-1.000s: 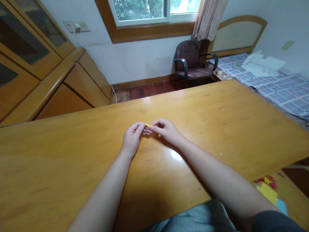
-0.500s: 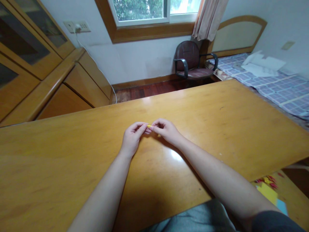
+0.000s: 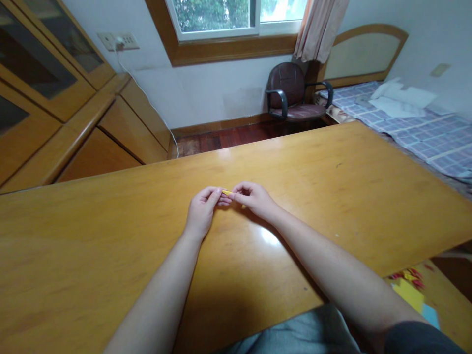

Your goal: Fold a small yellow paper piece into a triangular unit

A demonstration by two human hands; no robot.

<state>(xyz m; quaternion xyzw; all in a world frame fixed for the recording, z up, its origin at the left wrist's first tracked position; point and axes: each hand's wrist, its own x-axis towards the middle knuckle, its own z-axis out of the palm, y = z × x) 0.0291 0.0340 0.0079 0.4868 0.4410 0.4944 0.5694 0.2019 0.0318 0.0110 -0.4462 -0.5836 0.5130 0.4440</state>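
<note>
A small, narrow yellow piece (image 3: 226,192), which looks like folded paper, is pinched between my two hands just above the wooden table (image 3: 110,236). My left hand (image 3: 203,207) grips its left end between thumb and fingers. From the other side, my right hand (image 3: 254,199) closes thumb and forefinger on the right end. Only a short yellow stretch shows between the fingertips; the rest is hidden by the fingers.
Yellow paper (image 3: 409,295), light blue paper (image 3: 430,315) and small red and yellow pieces (image 3: 413,276) lie on a lower surface at right. Beyond the table are an office chair (image 3: 291,93), a bed (image 3: 424,128) and a wooden cabinet (image 3: 121,128).
Slightly more of the yellow piece shows between my fingertips, and my left fingers have shifted a little. Both arms stay in nearly the same place.
</note>
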